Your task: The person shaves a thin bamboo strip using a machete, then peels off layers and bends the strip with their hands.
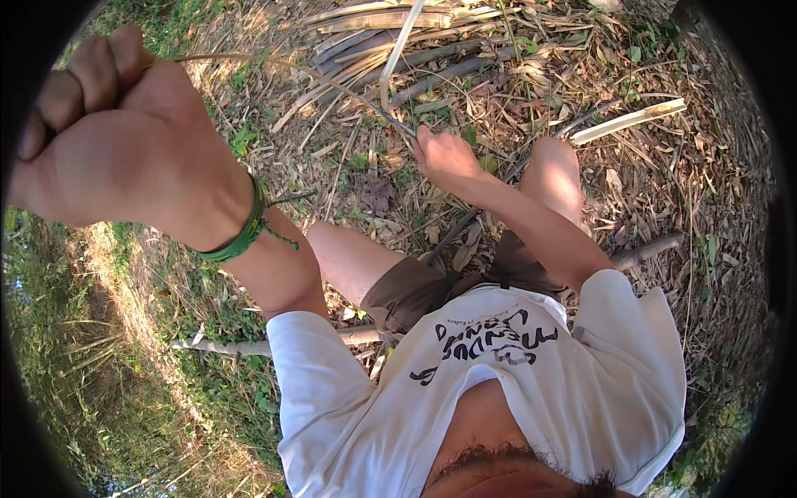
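My left hand [108, 124], raised large and close at the upper left, is closed with its fingers curled. A thin, bowed bamboo strip [274, 61] runs from it to my right hand [447, 156]. That hand is closed over the strip's darker end, in front of my knees. Whether it also grips a tool there is hidden. A pale flat sliver [402, 48] rises beside the strip, bent sharply at its lower end near the right hand. A green cord [241, 234] is tied round my left wrist.
Long split pieces [390, 25] lie in a pile at the far side. A pale split length [631, 120] rests beyond my right knee. A pole [647, 249] shows at my right, and a stick [220, 346] at my left. Dry leaves [515, 100] cover the ground.
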Demonstrator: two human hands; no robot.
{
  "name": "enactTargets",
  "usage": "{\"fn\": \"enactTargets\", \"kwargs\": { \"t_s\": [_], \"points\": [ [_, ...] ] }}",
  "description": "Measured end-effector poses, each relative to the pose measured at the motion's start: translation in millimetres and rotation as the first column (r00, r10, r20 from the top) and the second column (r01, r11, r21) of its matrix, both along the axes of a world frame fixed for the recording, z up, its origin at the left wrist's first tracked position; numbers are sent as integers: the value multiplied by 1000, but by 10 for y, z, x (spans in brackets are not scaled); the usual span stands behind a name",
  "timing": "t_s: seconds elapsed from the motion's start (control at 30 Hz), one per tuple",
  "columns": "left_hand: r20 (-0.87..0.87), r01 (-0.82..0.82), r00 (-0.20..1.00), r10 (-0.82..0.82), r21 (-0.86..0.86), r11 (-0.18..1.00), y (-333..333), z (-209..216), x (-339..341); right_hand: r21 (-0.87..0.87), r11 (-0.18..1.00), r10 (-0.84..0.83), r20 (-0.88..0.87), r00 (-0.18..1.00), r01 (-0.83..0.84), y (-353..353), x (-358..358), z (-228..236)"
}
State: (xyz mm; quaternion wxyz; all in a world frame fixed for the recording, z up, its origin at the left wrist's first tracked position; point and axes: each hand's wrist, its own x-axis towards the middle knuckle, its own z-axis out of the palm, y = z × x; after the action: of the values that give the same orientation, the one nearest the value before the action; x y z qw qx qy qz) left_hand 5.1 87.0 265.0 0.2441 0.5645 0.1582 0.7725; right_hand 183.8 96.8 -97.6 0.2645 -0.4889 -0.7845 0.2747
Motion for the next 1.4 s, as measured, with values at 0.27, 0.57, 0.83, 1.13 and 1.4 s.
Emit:
{"fn": "enactTargets", "kwargs": {
  "t_s": [0.27, 0.57, 0.83, 1.13, 1.4],
  "points": [
    [-2, -392, 920, 393, 68, 918, -304, -227, 270, -460, 857, 56, -364, 930, -232, 328, -61, 594],
    [6, -286, 958, 287, 70, 956, -346, -112, -26, -276, 959, 75, 20, 997, -66, 275, -295, -827],
    [-25, -392, 917, 398, 127, 911, -503, -294, -15, -107, 975, 169, -227, 959, -197, -245, -669, 11],
    [96, -331, 940, 327, 32, 943, -609, -285, -547, -200, 975, 109, 59, 992, -95, -115, -629, -1386],
    [68, -520, 854, 515, 90, 850, -537, -201, -244, -295, 951, 160, 231, 960, -88, 49, -484, -1488]
  ]
}}
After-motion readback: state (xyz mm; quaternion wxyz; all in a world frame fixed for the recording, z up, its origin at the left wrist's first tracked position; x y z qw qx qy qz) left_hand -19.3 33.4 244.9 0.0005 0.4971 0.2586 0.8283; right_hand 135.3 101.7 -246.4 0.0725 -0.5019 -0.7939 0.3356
